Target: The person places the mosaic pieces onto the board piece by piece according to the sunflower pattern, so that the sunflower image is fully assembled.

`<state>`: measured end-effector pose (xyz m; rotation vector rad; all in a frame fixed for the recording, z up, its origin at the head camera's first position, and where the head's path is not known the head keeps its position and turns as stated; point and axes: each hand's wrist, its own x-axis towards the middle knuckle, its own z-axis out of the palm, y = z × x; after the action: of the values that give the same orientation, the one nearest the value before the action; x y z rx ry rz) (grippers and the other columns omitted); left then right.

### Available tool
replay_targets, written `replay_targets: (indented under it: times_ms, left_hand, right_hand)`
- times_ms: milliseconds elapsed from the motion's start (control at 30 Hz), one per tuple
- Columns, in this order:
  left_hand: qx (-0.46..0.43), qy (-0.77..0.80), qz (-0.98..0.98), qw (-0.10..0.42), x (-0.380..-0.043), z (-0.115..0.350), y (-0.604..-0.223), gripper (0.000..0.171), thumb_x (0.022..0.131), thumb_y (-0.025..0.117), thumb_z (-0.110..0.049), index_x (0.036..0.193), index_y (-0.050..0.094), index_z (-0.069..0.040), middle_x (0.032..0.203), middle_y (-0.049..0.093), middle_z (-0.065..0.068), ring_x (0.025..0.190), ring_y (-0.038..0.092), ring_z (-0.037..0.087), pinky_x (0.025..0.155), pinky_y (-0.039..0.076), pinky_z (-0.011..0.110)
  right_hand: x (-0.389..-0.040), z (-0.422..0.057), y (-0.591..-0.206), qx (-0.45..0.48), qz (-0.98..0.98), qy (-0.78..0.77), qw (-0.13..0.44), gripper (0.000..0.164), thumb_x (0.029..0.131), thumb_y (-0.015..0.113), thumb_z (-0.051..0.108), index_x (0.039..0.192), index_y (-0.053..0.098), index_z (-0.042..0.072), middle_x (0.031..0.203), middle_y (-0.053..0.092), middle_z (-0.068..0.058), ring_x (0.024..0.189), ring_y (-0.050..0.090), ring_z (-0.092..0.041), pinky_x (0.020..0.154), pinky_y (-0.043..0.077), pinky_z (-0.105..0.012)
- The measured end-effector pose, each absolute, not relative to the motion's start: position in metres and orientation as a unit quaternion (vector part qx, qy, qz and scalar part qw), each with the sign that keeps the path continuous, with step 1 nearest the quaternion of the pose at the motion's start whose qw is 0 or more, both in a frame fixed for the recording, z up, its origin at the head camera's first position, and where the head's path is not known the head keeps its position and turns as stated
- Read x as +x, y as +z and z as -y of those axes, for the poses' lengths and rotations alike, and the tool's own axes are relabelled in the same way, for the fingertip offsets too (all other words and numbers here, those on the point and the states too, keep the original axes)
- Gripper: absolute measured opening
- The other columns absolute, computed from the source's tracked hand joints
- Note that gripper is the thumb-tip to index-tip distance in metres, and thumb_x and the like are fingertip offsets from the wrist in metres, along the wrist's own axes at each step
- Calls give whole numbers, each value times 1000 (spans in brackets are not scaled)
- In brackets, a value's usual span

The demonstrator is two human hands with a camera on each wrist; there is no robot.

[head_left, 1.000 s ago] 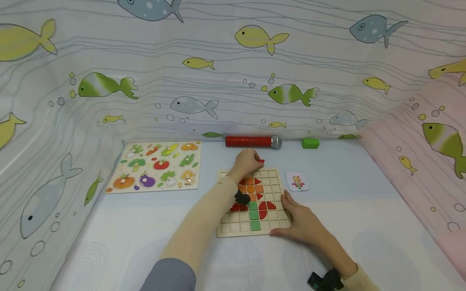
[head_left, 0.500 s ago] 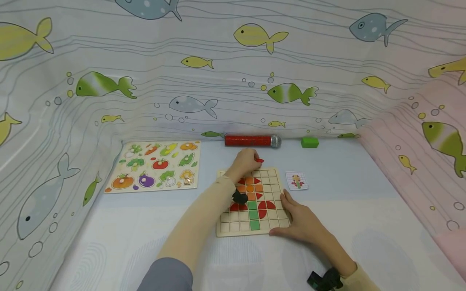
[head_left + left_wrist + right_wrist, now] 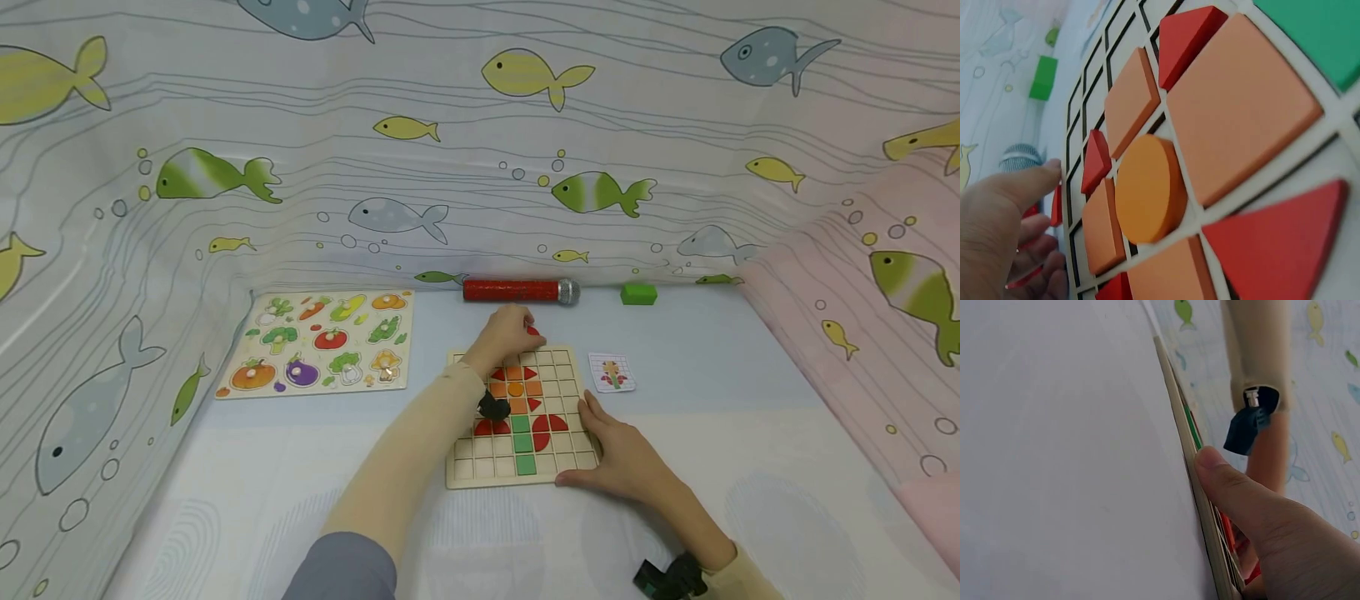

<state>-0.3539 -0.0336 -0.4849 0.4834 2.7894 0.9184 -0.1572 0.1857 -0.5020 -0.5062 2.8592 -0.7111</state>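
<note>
A wooden grid board (image 3: 480, 471) lies on the table, carrying orange squares, an orange disc (image 3: 1147, 190), red triangles, red quarter-round pieces and green squares (image 3: 526, 464). My left hand (image 3: 506, 333) reaches over the board to just beyond its far edge. Its thumb and fingers pinch a small red piece (image 3: 532, 331), mostly hidden; its shape cannot be made out. Along the board's right edge and near corner rests my right hand (image 3: 626, 458), with thumb and fingers spread. In the right wrist view its thumb (image 3: 1210, 457) touches the board's side.
A pattern card (image 3: 611, 372) lies right of the board. Behind stand a red microphone (image 3: 517, 290) and a green block (image 3: 638, 294). At left is a vegetable puzzle board (image 3: 318, 342). Fish-printed cloth rises at the back and sides.
The red piece has turned within my left fingers and shows less, with the thumb now stretched further right. My right hand and the board stay in place.
</note>
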Motion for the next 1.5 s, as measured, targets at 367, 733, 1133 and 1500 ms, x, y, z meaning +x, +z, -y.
replay_targets:
  times_ms: [367,733,1133,1500]
  left_hand:
    - [174,287,-939,69,-353,30,-476,23,95,74,-12,115,76,-2,116,75,11,103,65,25,97,56,39]
    - [179,273,-942,80,-357,37,-478,28,98,70,-12,123,73,0,120,73,13,108,66,27,100,55,40]
    - [204,264,-938,97,-362,41,-481,38,94,65,4,129,73,-4,128,72,11,114,66,25,105,53,38]
    - [200,266,-940,77,-358,45,-480,32,97,69,-10,127,73,1,121,71,15,110,64,27,102,54,40]
  right_hand:
    - [-157,-186,-500,-170,-955,-234,72,132,70,82,81,161,38,-4,170,30,-23,148,45,-46,111,49,-58]
    - [-157,-186,-497,-169,-955,-235,71,130,70,84,78,160,39,-5,170,30,-24,147,45,-48,110,49,-59]
    - [-157,-184,-498,-166,-955,-235,76,131,70,83,79,161,39,-4,170,30,-23,148,45,-47,110,49,-58]
    - [-156,-184,-500,-165,-954,-236,76,132,69,82,81,161,39,-3,171,29,-22,148,44,-46,111,49,-58]
